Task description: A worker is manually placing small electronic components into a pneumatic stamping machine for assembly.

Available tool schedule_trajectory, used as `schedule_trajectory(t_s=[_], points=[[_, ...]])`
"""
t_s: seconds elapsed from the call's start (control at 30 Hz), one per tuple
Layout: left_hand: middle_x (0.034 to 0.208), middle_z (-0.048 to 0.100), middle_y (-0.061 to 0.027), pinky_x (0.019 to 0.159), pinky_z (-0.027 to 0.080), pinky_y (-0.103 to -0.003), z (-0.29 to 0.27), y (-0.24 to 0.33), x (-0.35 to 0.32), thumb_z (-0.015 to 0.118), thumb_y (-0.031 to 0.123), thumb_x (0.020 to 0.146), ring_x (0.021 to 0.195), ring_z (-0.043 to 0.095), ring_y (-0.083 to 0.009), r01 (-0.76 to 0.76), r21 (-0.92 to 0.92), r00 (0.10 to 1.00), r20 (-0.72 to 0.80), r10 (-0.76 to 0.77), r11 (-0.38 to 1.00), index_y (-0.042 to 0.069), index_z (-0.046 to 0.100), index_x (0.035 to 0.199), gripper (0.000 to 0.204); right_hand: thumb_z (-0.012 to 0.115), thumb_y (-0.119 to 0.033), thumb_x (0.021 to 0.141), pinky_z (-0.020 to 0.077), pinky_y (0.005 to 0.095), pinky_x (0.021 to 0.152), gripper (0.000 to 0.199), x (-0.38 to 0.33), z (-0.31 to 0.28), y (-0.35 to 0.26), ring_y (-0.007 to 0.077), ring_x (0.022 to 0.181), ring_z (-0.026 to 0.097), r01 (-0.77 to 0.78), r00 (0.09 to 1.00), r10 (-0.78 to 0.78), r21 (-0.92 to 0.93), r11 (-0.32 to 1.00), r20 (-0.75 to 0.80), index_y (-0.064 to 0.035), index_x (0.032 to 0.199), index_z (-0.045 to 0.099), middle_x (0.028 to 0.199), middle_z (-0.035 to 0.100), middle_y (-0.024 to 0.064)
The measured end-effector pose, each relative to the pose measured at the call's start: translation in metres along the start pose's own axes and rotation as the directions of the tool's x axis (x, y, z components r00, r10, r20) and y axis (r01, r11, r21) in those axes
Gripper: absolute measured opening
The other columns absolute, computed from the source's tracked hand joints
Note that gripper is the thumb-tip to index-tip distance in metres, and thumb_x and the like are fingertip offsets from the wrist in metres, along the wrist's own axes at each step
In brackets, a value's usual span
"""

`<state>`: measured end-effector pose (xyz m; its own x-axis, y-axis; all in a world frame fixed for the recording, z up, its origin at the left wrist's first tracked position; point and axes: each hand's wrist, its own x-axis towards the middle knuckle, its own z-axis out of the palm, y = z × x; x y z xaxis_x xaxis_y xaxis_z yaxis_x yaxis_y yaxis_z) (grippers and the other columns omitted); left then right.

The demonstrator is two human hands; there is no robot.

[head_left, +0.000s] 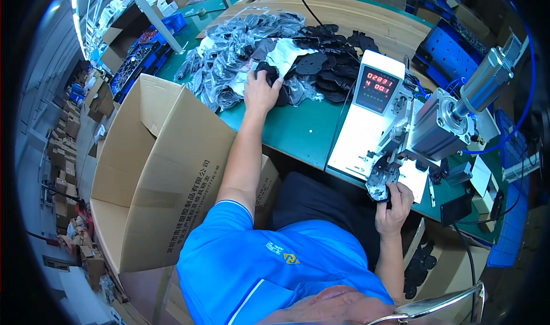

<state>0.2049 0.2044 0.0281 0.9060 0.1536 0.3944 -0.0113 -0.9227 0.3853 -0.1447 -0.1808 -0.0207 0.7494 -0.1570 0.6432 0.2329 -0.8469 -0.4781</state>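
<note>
My left hand (261, 94) reaches to the near edge of a heaped pile of clear plastic bags (229, 53). Its fingers curl round a small black plastic part (267, 70). My right hand (394, 206) grips the near end of a dark, glossy, rounded plastic shell part (380, 179). That part lies under the head of a bench machine (438, 133) with a metal cylinder, on its white base plate (356, 144). Several flat black plastic parts (326, 67) lie stacked right of the bags.
A white control box (380, 84) with a red display stands behind the base plate. A large open cardboard box (172, 181) is left of me. Another carton (447, 262) with black parts sits low on the right. Blue bins (134, 67) line the far left; a blue hose (530, 90) arches at right.
</note>
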Motion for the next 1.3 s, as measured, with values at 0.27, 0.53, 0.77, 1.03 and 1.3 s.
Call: schedule_trajectory(t_s=[0.27, 0.53, 0.77, 1.03, 1.3], points=[[0.144, 0.065, -0.0310, 0.116, 0.054, -0.057, 0.006, -0.036, -0.060, 0.065, -0.002, 0.092, 0.135, 0.065, -0.0508, -0.097, -0.225, 0.933, -0.360, 0.010, 0.970, -0.007, 0.065, 0.131, 0.039, 0.082, -0.003, 0.081, 0.0508, 0.0536, 0.108, 0.047, 0.001, -0.002, -0.004, 0.0429, 0.117, 0.067, -0.012, 1.000, 0.012, -0.012, 1.000, 0.006, -0.0003, 0.129, 0.080, 0.125, 0.070, 0.0200], [0.144, 0.072, -0.0244, 0.119, 0.053, -0.055, -0.009, 0.028, -0.160, 0.073, 0.006, 0.094, 0.139, 0.064, -0.0476, -0.188, -0.529, 0.975, 0.000, 0.221, 0.828, -0.002, 0.080, 0.120, 0.028, 0.075, 0.004, 0.080, 0.0512, 0.0503, 0.110, 0.051, 0.004, -0.002, -0.005, 0.0426, 0.120, 0.067, -0.019, 1.000, 0.020, -0.008, 1.000, 0.023, 0.0015, 0.130, 0.078, 0.127, 0.071, 0.0216], [0.139, 0.074, -0.0221, 0.115, 0.052, -0.054, -0.019, 0.028, -0.188, 0.087, 0.026, 0.097, 0.130, 0.064, -0.0440, -0.380, -0.195, 0.924, -0.043, 0.379, 0.904, 0.001, 0.079, 0.131, 0.043, 0.079, -0.001, 0.078, 0.0512, 0.0520, 0.109, 0.052, 0.002, -0.001, -0.005, 0.0434, 0.117, 0.068, -0.017, 1.000, 0.017, -0.016, 1.000, 0.010, 0.0003, 0.130, 0.080, 0.125, 0.071, 0.0209], [0.128, 0.072, -0.0227, 0.106, 0.057, -0.053, -0.077, 0.038, -0.196, 0.089, 0.021, 0.097, 0.117, 0.068, -0.0462, -0.589, -0.084, 0.742, 0.338, 0.579, 0.804, -0.003, 0.063, 0.151, 0.065, 0.084, -0.003, 0.077, 0.0543, 0.0512, 0.104, 0.048, 0.009, -0.005, -0.005, 0.0419, 0.114, 0.070, -0.012, 1.000, 0.012, 0.024, 1.000, -0.003, -0.0018, 0.125, 0.082, 0.122, 0.073, 0.0186], [0.114, 0.077, -0.0171, 0.108, 0.057, -0.056, -0.085, 0.069, -0.193, 0.078, -0.010, 0.090, 0.113, 0.071, -0.0417, -0.553, -0.545, 0.727, 0.055, 0.685, 0.631, 0.004, 0.074, 0.120, 0.033, 0.085, 0.001, 0.085, 0.0581, 0.0469, 0.099, 0.040, 0.012, -0.024, -0.017, 0.0390, 0.110, 0.073, -0.104, 0.991, 0.116, 0.152, 0.983, -0.073, -0.0007, 0.125, 0.081, 0.120, 0.076, 0.0184]])
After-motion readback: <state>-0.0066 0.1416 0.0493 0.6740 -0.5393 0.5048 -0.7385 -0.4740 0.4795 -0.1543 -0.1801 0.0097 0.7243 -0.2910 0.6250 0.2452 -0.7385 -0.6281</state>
